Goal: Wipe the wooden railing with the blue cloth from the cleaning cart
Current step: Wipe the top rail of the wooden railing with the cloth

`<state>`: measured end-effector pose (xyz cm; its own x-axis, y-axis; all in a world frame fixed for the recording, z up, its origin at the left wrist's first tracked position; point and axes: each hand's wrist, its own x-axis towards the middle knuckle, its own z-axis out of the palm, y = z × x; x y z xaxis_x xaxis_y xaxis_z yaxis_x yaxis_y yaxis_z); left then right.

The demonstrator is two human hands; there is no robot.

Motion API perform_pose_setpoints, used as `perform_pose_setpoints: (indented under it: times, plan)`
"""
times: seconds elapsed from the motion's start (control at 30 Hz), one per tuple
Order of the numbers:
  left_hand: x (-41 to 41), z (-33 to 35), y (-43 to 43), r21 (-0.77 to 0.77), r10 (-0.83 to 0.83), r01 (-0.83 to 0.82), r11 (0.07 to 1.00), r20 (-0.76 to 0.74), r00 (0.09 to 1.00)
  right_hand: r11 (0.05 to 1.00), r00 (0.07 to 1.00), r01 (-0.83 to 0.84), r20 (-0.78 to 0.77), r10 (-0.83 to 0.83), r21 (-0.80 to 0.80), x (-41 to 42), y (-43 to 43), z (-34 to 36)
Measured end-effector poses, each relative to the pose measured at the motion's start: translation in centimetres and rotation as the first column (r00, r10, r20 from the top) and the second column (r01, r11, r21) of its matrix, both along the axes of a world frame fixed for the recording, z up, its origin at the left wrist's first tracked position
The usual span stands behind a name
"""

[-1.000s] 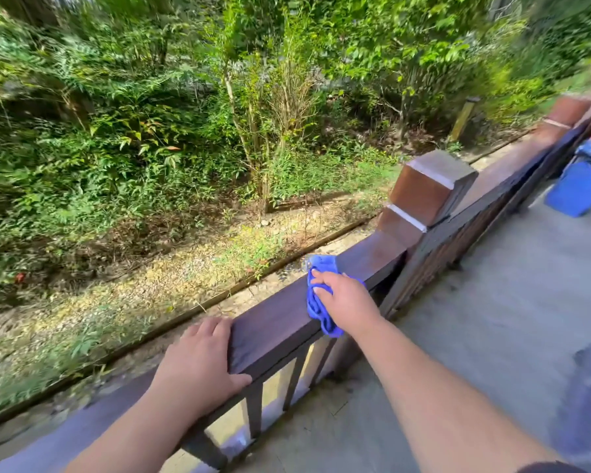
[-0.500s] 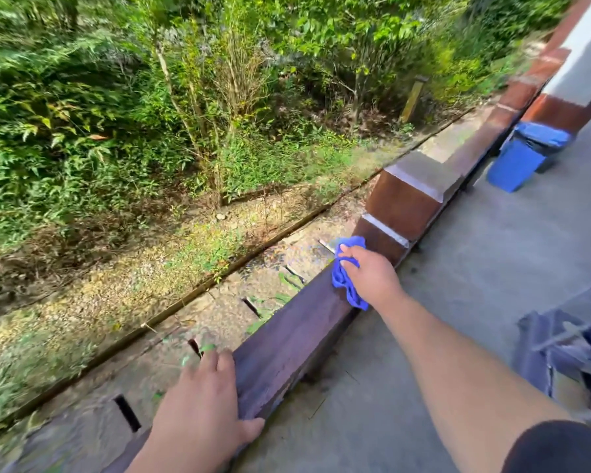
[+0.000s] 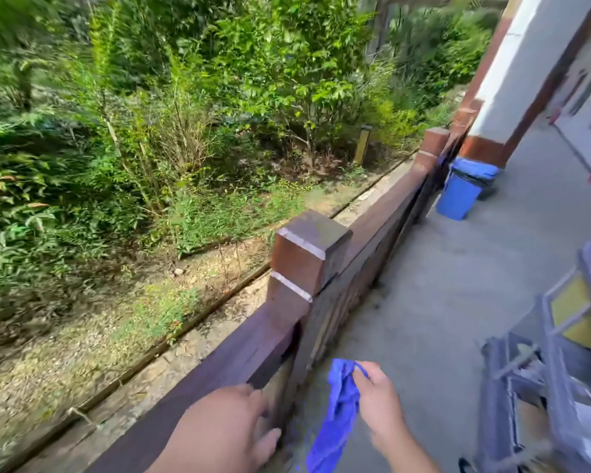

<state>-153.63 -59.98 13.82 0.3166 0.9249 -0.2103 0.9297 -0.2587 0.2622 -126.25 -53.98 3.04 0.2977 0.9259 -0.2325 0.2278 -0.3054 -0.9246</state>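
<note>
— Where's the blue cloth (image 3: 338,414)?
— Pinched in the right hand (image 3: 377,401), off the wooden railing (image 3: 239,360), hanging lengthwise straight down.
— The left hand (image 3: 224,435)?
— Spread open, resting on the rail's top edge, holding nothing.

I see a blue cloth (image 3: 338,411), a dark brown wooden railing (image 3: 219,367) whose reddish-brown post (image 3: 307,257) carries pale bands, a blue bin (image 3: 459,196), and grey floor (image 3: 440,319).

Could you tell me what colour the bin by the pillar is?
Blue bin, head view.
</note>
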Motion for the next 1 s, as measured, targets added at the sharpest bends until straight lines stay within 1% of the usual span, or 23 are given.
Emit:
perform_pose_setpoints:
  times: [0.03, 0.07, 0.1, 0.2, 0.3, 0.37, 0.43, 0.5, 0.57, 0.63, 0.77, 0.87, 1.0]
  plan:
    - [2.3, 0.0, 0.9, -0.005, -0.015, 0.015, 1.000, -0.007, 1.000, 0.995, 0.987, 0.079, -0.138, -0.087, -0.063, 2.4, 0.5, -0.4]
    - [3.9, 0.0, 1.5, -0.005, -0.025, 0.025, 1.000, -0.015, 1.000, 0.984, 0.957, 0.127, -0.245, -0.154, -0.122, 4.0, 1.0, -1.0]
    - [6.1, -0.1, 2.3, 0.003, -0.028, 0.029, 1.000, -0.026, 0.999, 0.976, 0.935, 0.145, -0.299, -0.188, -0.160, 6.2, 1.8, -1.4]
    - [14.0, -0.6, 5.2, 0.015, -0.001, 0.001, 1.000, -0.037, 0.999, 0.976, 0.931, 0.117, -0.321, -0.171, -0.182, 12.9, 4.9, -2.0]
    - [20.4, -0.6, 8.7, 0.012, 0.074, -0.073, 0.997, -0.033, 0.997, 0.986, 0.975, 0.052, -0.204, -0.085, -0.160, 17.6, 8.5, -0.8]
    - [23.8, -0.3, 11.4, 0.034, 0.149, -0.149, 0.988, 0.000, 0.989, 0.993, 0.992, -0.015, -0.123, 0.001, -0.117, 19.8, 11.8, 1.0]
    - [26.0, 0.3, 14.0, 0.068, 0.217, -0.219, 0.973, 0.038, 0.975, 0.995, 0.993, -0.084, -0.092, 0.080, -0.047, 20.9, 15.1, 3.0]
    - [27.7, 1.1, 16.6, 0.111, 0.277, -0.283, 0.953, 0.066, 0.959, 0.988, 0.988, -0.145, -0.050, 0.148, 0.060, 21.5, 18.4, 4.7]
    - [28.7, 1.9, 18.7, 0.156, 0.328, -0.339, 0.928, 0.095, 0.940, 0.963, 0.976, -0.218, 0.048, 0.213, 0.156, 21.4, 20.9, 6.6]
    - [29.5, 2.6, 20.9, 0.191, 0.376, -0.392, 0.900, 0.117, 0.919, 0.934, 0.959, -0.282, 0.096, 0.267, 0.218, 20.9, 23.3, 8.2]
    - [30.4, 3.4, 25.1, 0.207, 0.452, -0.470, 0.858, 0.130, 0.883, 0.905, 0.942, -0.329, 0.154, 0.297, 0.269, 19.4, 27.5, 10.2]
    - [30.8, 2.5, 28.4, 0.208, 0.494, -0.514, 0.832, 0.143, 0.858, 0.864, 0.913, -0.389, 0.257, 0.316, 0.319, 18.3, 30.4, 11.4]
    - [31.0, -0.2, 33.0, 0.186, 0.539, -0.567, 0.803, 0.182, 0.822, 0.842, 0.871, -0.446, 0.364, 0.331, 0.303, 16.2, 34.5, 11.5]
